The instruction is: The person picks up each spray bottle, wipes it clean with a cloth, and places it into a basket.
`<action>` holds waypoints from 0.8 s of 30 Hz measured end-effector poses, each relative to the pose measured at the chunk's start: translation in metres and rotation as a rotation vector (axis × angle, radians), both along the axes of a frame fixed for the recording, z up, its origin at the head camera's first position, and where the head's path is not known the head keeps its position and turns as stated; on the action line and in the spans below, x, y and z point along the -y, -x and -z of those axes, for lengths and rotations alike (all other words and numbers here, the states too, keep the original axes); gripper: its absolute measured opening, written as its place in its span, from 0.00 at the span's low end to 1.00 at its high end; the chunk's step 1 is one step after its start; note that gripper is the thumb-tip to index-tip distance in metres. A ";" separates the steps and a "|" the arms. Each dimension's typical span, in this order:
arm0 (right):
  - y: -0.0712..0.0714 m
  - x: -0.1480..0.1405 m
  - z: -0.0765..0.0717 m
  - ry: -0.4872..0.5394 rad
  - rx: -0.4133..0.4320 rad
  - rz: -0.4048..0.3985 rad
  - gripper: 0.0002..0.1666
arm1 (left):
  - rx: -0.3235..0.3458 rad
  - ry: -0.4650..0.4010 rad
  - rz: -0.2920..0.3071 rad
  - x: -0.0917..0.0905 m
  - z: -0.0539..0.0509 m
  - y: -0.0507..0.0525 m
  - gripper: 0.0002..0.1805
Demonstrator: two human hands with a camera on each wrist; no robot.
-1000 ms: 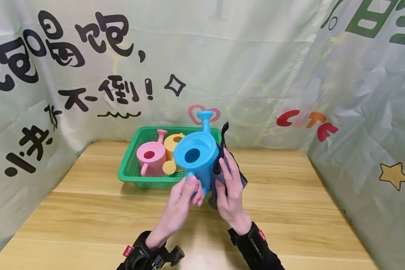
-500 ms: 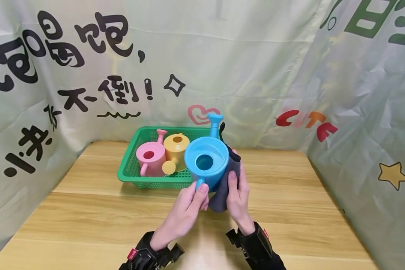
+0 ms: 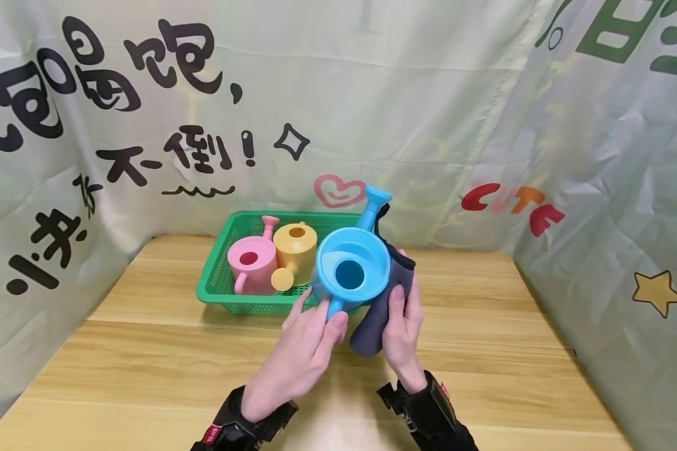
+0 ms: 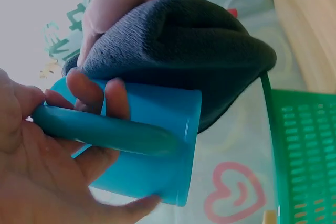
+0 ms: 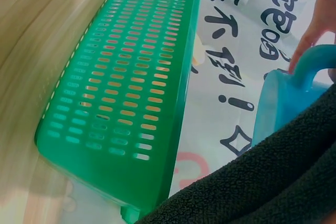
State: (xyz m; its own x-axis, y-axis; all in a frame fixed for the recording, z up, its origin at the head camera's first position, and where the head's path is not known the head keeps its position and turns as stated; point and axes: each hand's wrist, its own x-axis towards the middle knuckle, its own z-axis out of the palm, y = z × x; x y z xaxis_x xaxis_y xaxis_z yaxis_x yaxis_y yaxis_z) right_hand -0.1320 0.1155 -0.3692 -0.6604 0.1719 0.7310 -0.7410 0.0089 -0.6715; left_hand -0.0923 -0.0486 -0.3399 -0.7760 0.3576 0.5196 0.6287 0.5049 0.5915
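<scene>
A blue toy watering can [image 3: 372,254] is held up in front of the basket, tilted so that its round opening faces me and its spout points up and right. My left hand [image 3: 299,351] holds it by the handle [image 4: 105,129]; in the left wrist view several fingers pass through the handle and one lies along the can's body. My right hand [image 3: 403,332] grips a dark grey cloth [image 3: 372,329] against the can's right side. The cloth [image 4: 210,51] is folded and hides most of that hand in the left wrist view.
A green perforated basket [image 3: 259,305] stands behind the hands on the wooden table [image 3: 485,351]. Inside it sit a pink watering can [image 3: 259,275] and a yellow watering can [image 3: 299,250]. A printed curtain [image 3: 429,113] encloses the back and sides.
The blue can has shifted right and rotated, its spout now leaning right, so the yellow can shows fully. The left hand's fingers have spread on it. The right hand and cloth have moved right with it.
</scene>
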 end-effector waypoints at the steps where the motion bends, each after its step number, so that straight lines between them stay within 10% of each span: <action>1: 0.000 0.000 0.000 0.004 0.001 -0.001 0.27 | -0.024 0.030 -0.028 -0.001 0.000 -0.001 0.08; 14: 0.000 -0.008 -0.006 0.033 0.109 0.022 0.23 | -0.094 0.079 -0.036 -0.001 0.008 0.002 0.09; 24: 0.000 -0.015 -0.011 0.072 0.102 -0.110 0.20 | -0.409 -0.025 0.041 0.003 0.020 0.022 0.19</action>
State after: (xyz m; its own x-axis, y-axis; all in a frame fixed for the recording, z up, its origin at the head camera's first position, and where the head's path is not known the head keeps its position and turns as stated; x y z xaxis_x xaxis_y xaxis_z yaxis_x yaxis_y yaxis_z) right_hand -0.1323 0.1308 -0.3586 -0.7480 0.1444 0.6478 -0.6631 -0.1197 -0.7389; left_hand -0.1139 -0.0514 -0.3601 -0.4895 0.3668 0.7911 0.8335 0.4634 0.3009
